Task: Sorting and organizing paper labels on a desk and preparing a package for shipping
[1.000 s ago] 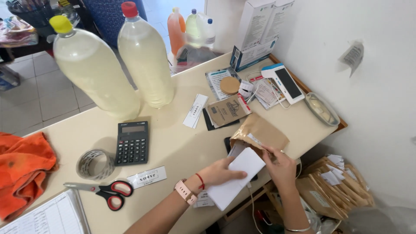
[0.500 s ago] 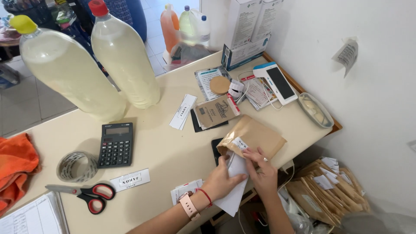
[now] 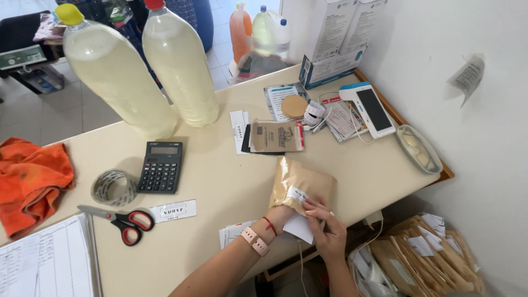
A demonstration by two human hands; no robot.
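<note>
Hands at desk's near edge: left hand [image 3: 283,215] lay under brown paper pouch [image 3: 301,185], right hand [image 3: 325,230] pinched white slip [image 3: 300,226] against its lower edge. Pouch prob. light, soft, crushable; best gripped at bottom corners w/ flat fingers.

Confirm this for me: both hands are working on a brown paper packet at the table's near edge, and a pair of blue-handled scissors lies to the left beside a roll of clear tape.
Not quite. The scissors have red handles, not blue, as the head view shows. The rest holds: the left hand and right hand are on the brown paper packet at the table's near edge, and the scissors lie beside the roll of clear tape.
</note>
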